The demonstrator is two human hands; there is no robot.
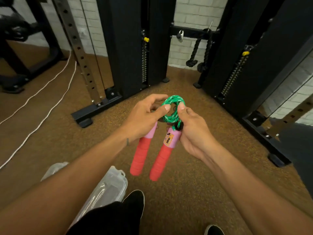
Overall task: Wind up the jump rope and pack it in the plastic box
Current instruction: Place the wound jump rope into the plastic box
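Both hands hold a green braided jump rope point(172, 108) wound into a small coil above the brown speckled floor point(194, 192). The left hand point(144, 119) and right hand point(194, 131) pinch opposite sides of the coil, with two red-and-pink handles point(158, 160) hanging below. A clear plastic box point(105, 190) lies near left, beside a black shoe point(135, 199).

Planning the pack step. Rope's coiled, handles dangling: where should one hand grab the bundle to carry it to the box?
Probably at the pink collars, just under the green coil, coming from the right side. The two handles hang near parallel and close together there, so one grip spans both and pins the coil's base. The left hand and right hand already pinch the coil.
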